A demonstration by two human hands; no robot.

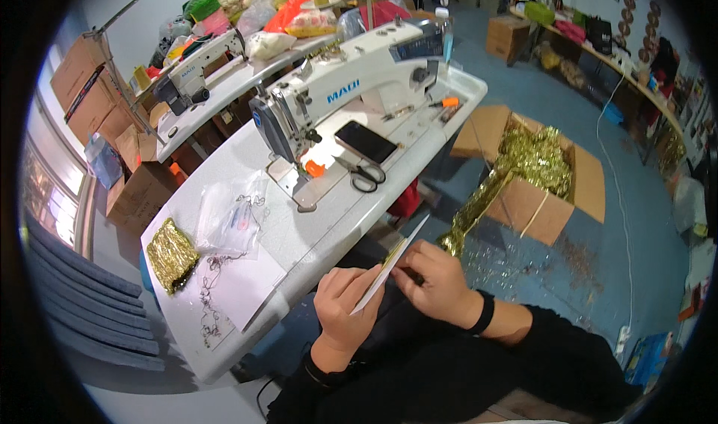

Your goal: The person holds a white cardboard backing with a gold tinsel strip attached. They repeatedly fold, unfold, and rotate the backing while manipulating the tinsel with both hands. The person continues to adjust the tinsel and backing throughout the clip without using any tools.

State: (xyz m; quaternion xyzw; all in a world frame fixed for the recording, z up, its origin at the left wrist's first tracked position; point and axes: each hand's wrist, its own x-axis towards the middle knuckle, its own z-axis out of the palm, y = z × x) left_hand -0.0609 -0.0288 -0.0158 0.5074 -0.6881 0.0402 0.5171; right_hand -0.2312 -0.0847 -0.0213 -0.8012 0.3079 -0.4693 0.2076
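A thin white card (376, 284) is held up in front of me, seen nearly edge-on, with a bit of gold material on its left face. My left hand (346, 304) is closed around the card's lower left part. My right hand (440, 283) is beside the card's right face, its fingertips pinched together; what they hold, if anything, is hidden. Left of my hands, a square gold tinsel bundle (171, 256) lies on the white sewing table (299, 233). Clear plastic bags (226, 222), a white sheet (250, 278) and thin dark chains (208, 297) are beside it.
A sewing machine (336, 87) stands on the table, with a phone (366, 141) and black scissors (366, 176) near it. An open cardboard box (523, 209) of gold tinsel (535, 158) sits on the floor to the right, a strand trailing toward me. A second machine (196, 72) stands behind.
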